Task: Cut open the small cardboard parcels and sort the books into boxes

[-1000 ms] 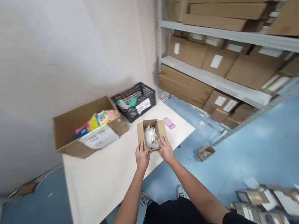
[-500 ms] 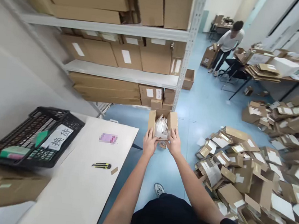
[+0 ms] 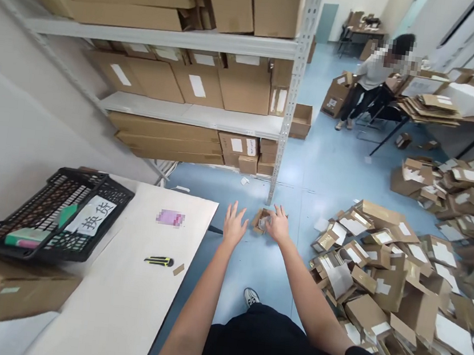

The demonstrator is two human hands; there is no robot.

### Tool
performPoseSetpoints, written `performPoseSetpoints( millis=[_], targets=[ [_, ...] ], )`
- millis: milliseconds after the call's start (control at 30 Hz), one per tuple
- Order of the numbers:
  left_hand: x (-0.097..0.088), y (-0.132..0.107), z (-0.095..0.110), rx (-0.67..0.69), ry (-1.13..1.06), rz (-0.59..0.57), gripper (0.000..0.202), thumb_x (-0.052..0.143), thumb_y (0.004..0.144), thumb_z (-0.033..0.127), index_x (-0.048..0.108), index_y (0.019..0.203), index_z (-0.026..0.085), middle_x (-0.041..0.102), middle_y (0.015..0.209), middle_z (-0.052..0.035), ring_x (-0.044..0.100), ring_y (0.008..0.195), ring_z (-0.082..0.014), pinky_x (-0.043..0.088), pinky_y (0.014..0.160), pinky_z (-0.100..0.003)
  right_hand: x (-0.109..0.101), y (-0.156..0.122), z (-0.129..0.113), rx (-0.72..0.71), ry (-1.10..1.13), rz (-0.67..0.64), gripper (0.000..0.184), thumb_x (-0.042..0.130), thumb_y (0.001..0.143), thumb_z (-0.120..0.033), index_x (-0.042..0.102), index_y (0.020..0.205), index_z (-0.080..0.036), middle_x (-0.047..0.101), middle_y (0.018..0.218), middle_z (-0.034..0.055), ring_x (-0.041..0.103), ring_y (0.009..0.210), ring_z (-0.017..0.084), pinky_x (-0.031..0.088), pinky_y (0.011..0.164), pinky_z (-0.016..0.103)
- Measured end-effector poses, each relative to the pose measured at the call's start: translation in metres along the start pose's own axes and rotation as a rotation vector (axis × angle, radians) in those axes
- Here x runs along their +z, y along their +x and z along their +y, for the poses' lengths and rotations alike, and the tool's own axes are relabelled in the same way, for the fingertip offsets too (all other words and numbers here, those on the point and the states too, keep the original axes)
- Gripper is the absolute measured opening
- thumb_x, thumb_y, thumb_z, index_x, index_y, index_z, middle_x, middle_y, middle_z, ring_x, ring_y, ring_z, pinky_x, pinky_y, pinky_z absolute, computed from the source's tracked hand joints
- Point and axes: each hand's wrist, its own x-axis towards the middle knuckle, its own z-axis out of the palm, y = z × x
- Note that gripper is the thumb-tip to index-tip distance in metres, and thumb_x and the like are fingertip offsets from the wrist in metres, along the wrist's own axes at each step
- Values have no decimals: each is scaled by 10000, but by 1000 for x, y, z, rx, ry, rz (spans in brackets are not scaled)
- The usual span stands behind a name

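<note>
both empty, left hand [image 3: 234,229] and right hand [image 3: 278,226] hang apart beyond the desk [image 3: 123,296]'s far right corner, before a small box [image 3: 259,220]; spread fingers [image 3: 235,209] should avoid snags.

Observed bare left hand [image 3: 235,224], spread-fingered, above blue floor [image 3: 315,175]. Observed bare right hand [image 3: 278,225] likewise spread, partly covering small open brown cardboard box [image 3: 257,219] (unable to confirm contact). Found yellow-and-black utility knife [image 3: 160,261] lying on white flat-topped table [image 3: 108,311], right of black plastic mesh crate [image 3: 22,203]. Recorded grey metal shelving [image 3: 193,115] stacked with brown cardboard cartons [image 3: 243,93]; also noted heap of tan cardboard boxes [image 3: 388,285].
</note>
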Motion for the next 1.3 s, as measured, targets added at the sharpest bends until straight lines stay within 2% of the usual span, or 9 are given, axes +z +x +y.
performPoseSetpoints(
  millis=[167,300,433,600,767,1033,1167,1300],
  targets=[
    [-21,-31,-44,-116,-10,89,475,621,958,272,644,1430,229,350,1724,-99,267,1612,-352,368,1275,-564,39,14,-41,-180,121,-57,442,682,869,-179,703,1311,-173,480,1609,172,316,1571,371,362,1244,583],
    [-44,-73,-77,-263,7,146,502,639,941,240,629,1442,253,341,1730,-82,256,1616,-349,361,1279,-576,65,19,-97,-325,179,-136,467,658,902,-205,676,1368,-176,446,1640,162,310,1569,379,353,1249,596],
    [-78,-129,-108,-405,41,223,489,636,946,233,629,1436,244,340,1729,-98,260,1615,-351,365,1277,-571,86,7,-170,-495,236,-215,507,633,926,-221,636,1431,-172,460,1625,160,298,1574,376,346,1261,584],
    [-125,-219,-137,-563,88,374,477,623,956,237,620,1434,234,364,1713,-111,287,1602,-354,378,1264,-584,109,-41,-264,-685,311,-308,511,598,940,-221,618,1450,-187,446,1637,144,296,1576,363,369,1250,582],
    [-168,-330,-155,-737,130,490,499,614,959,236,596,1458,238,381,1703,-112,303,1594,-355,392,1254,-578,133,-121,-347,-870,365,-401,519,600,934,-211,614,1452,-192,445,1637,147,297,1577,356,370,1252,577],
    [-220,-537,-167,-991,182,633,544,615,955,247,564,1496,247,390,1700,-112,311,1590,-361,412,1234,-580,165,-295,-460,-1140,428,-559,541,601,926,-205,597,1467,-208,415,1660,146,311,1573,365,389,1228,608],
    [-237,-642,-159,-1129,204,685,586,632,942,250,545,1521,242,379,1706,-120,314,1587,-363,385,1252,-569,176,-389,-507,-1266,462,-660,544,609,922,-211,598,1466,-213,404,1668,144,310,1573,374,382,1228,623],
    [-247,-750,-137,-1291,225,761,620,643,928,239,533,1538,244,375,1711,-105,327,1582,-349,369,1269,-532,183,-491,-546,-1407,476,-779,525,611,927,-225,608,1452,-193,410,1660,157,310,1571,379,383,1230,617]
  ],
)
